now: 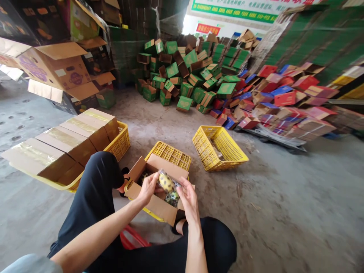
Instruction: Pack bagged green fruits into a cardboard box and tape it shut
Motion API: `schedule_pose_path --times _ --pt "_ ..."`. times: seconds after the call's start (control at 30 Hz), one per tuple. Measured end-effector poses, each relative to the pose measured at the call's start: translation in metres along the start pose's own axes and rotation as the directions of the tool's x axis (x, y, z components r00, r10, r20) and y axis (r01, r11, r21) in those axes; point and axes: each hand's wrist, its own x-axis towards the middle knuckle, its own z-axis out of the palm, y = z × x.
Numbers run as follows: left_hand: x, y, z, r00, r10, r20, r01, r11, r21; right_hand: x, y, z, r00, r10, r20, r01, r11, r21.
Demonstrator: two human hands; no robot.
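Between my hands, over an open cardboard box [162,206], is a clear plastic bag [166,181] with a yellow, dark-spotted item inside; its exact kind I cannot make out. My left hand [149,187] pinches the bag's left end. On the other side, the fingers of my right hand [188,195] are closed at its right edge. Just below, a wrapped green and dark bundle [172,198] shows in the box, partly covered by the bag. The box has its flaps spread outward and rests on a yellow plastic crate [155,215].
Left of my knee, a long yellow crate [123,142] holds several taped cartons [76,127]. Another yellow crate [222,165] stands to the right. Heaps of green boxes [184,103] and red and blue boxes [284,99] lie behind. Large cartons [54,68] are stacked at far left.
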Motion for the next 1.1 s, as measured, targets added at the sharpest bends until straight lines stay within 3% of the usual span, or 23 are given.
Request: schedule_pose_path --times 0.07,0.2,0.33,0.47,0.53,0.63,0.73,0.83,0.97,1.1 --pt "0.002 0.008 -0.001 1.000 -0.017 -0.020 0.016 1.000 -0.015 0.000 0.003 0.004 0.994 0.015 0.108 -0.014 1.000 -0.014" --pt "-0.002 0.021 0.000 0.996 -0.027 0.084 0.025 0.999 0.029 0.002 0.006 0.013 0.967 0.012 0.253 0.002 0.998 -0.058" --pt "-0.012 0.020 -0.003 0.984 -0.074 0.162 0.078 0.997 -0.019 0.004 0.004 0.014 0.983 -0.003 0.186 0.026 0.992 -0.122" --pt "-0.016 0.010 -0.004 0.938 0.052 0.344 -0.007 0.991 -0.132 0.004 0.001 0.012 0.992 -0.028 0.123 0.039 0.995 -0.091" --pt "-0.013 0.003 -0.003 0.920 0.086 0.382 -0.035 0.990 -0.138 0.004 0.001 0.012 0.992 -0.050 0.114 0.063 0.991 -0.115" --pt "-0.006 -0.005 -0.003 0.934 0.119 0.337 -0.106 0.993 -0.057 0.003 0.003 0.011 0.988 -0.054 0.142 0.075 0.987 -0.143" --pt "-0.001 -0.007 -0.007 0.936 0.157 0.315 -0.206 0.970 0.130 0.003 0.007 0.011 0.985 -0.046 0.168 0.071 0.987 -0.143" --pt "0.002 -0.006 -0.011 0.940 0.142 0.309 -0.225 0.941 0.252 0.002 0.009 0.012 0.984 -0.084 0.155 0.108 0.982 -0.154" --pt "-0.001 -0.005 -0.010 0.954 0.094 0.284 -0.159 0.964 0.213 0.002 0.005 0.013 0.980 -0.157 0.118 0.180 0.960 -0.212" --pt "-0.008 -0.006 -0.002 0.931 0.052 0.362 -0.077 0.996 0.054 0.003 0.004 0.011 0.984 -0.173 0.039 0.177 0.954 -0.241"
